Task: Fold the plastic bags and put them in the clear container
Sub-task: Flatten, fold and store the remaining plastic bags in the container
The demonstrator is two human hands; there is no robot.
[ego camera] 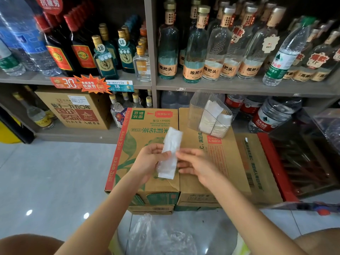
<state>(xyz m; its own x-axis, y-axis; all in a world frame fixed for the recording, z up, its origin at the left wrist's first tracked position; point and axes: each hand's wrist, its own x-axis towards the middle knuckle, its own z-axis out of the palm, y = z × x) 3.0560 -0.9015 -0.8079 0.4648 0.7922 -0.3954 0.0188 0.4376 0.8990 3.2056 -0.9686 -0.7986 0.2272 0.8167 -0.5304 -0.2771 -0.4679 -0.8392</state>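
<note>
1. At centre frame, a folded plastic bag point(171, 142) forms a long, narrow strip. It is milky and translucent, finely creased, and squared off at both ends.
2. Up and to the right stands the clear container point(194, 109), a rigid box with ribbed walls, tilted slightly. Inside it are folded white bags point(211, 116), stacked on edge in flat packets.
3. The container rests on a plain brown cardboard box point(220, 162) with red print. Beside that, under the strip, lies a green-printed cardboard box point(128, 144) with a red edge band.
4. Along the bottom edge is a loose heap of plastic bags point(158, 236), glossy, crumpled and see-through. The frame cuts off its lower part.
5. Across the top runs a grey shelf point(239, 87) crowded with glass bottles point(195, 52). Pale glossy floor tiles point(55, 172) fill the left.
6. The strip's middle is hidden behind the left thumb. Motion blur smears the right fingertips, and the container's far wall is hard to make out.
7. The left hand point(147, 161) holds the strip above the green box. Its fingers point(155, 146) are curled behind the strip and the thumb is pressed across the front, pinching it.
8. The right hand point(196, 164) reaches in from the right, palm turned toward the strip and fingers slightly apart. I cannot tell whether they pinch the strip's edge or merely touch it.
</note>
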